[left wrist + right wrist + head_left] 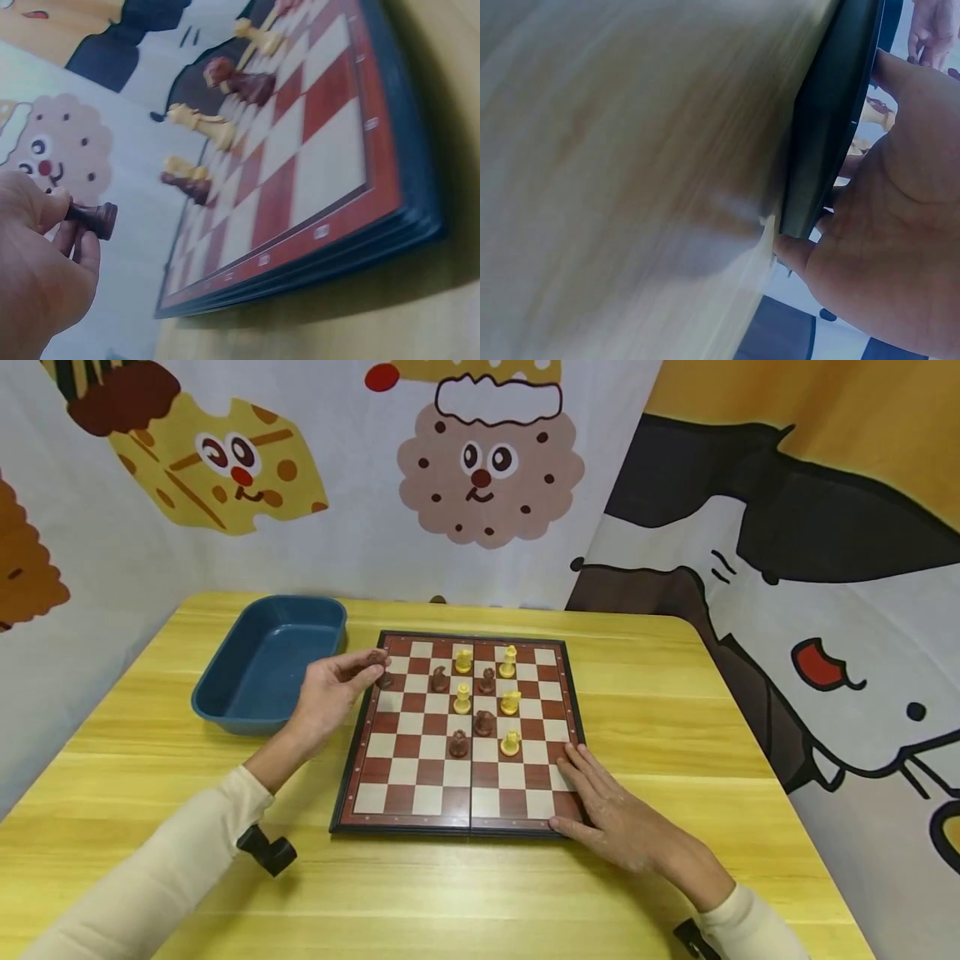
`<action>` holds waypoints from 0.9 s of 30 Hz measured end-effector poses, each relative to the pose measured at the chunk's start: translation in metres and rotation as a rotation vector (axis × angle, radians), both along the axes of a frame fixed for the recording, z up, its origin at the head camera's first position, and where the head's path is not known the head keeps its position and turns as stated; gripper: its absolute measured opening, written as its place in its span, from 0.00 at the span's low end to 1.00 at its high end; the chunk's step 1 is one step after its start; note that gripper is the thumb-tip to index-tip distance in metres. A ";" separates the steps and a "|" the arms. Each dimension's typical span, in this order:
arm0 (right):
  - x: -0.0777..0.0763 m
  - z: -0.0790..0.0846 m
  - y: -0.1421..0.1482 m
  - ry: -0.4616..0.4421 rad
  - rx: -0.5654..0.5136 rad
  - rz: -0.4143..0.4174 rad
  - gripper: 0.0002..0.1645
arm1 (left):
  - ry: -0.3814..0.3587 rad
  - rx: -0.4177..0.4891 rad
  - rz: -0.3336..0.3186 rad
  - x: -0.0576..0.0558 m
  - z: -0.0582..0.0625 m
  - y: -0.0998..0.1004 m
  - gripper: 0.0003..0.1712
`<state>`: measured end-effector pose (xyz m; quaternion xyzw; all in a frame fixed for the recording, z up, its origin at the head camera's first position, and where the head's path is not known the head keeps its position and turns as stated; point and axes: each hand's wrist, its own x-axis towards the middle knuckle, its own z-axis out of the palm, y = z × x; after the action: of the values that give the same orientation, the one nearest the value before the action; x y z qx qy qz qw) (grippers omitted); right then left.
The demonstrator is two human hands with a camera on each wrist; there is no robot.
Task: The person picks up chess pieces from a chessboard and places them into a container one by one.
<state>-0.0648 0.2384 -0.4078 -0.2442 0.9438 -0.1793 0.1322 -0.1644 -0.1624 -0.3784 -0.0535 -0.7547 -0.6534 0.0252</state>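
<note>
My left hand [327,692] pinches a dark brown chess piece [94,219] between thumb and fingers, over the left rim of the chessboard [416,797]. Part of that piece is covered by the fingers. Resting on the board's near right corner is my right hand [618,814], its fingers fairly straight along the side and the thumb at the front edge. Several brown pieces stand on the squares, among them a knight [439,679] and one nearer piece [458,743]. Cream pieces stand among them, such as a tall one [508,662] and a knight [510,702].
A blue plastic bin [225,668] stands on the wooden table [637,685], left of the board and close to my left hand. Behind the table hangs a cloth [360,460] printed with cartoon figures. The board has a fold line down its middle.
</note>
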 end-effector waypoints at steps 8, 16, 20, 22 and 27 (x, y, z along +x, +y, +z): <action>0.000 -0.003 0.003 -0.001 -0.001 -0.008 0.54 | 0.018 -0.004 0.037 -0.003 0.011 -0.011 0.17; -0.001 -0.004 0.003 0.022 0.006 -0.002 0.53 | 0.016 -0.096 0.118 -0.005 0.015 -0.026 0.18; 0.000 -0.004 0.003 0.027 0.012 -0.007 0.53 | 0.020 -0.096 0.140 -0.006 0.017 -0.031 0.18; 0.001 -0.004 0.004 0.031 0.015 -0.008 0.53 | 0.019 -0.096 0.138 -0.006 0.017 -0.033 0.18; 0.001 -0.004 0.004 0.038 0.012 -0.005 0.53 | 0.033 -0.140 0.140 -0.002 0.016 -0.041 0.19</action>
<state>-0.0641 0.2421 -0.4117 -0.2445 0.9478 -0.1695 0.1151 -0.1661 -0.2038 -0.3627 -0.0129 -0.8000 -0.5945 0.0797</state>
